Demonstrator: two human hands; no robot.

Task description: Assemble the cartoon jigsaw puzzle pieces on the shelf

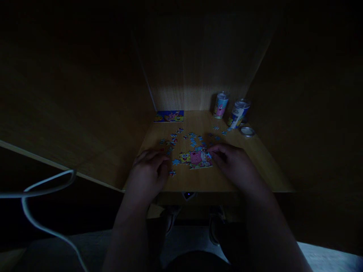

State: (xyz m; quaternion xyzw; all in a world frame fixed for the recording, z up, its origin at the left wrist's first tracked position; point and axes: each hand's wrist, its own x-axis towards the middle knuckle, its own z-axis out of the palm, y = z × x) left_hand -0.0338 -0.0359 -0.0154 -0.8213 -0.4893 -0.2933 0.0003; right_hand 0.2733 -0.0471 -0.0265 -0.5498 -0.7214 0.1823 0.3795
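Observation:
A partly joined cartoon jigsaw [196, 158] lies on the small wooden desk [255, 166], with several loose blue pieces [193, 139] scattered behind it. My right hand [232, 160] rests at the joined part's right edge, fingers curled and touching it. My left hand [149, 170] lies to the left of it, fingers bent down onto the desk near a loose piece [172, 173]. Dim light hides whether either hand pinches a piece.
A printed picture card [169, 116] lies at the back left of the desk. Two round tins [221, 104] [238, 113] stand at the back right, a lid [247, 131] beside them. Wooden walls close in on three sides. A white cable [42, 211] loops at the left.

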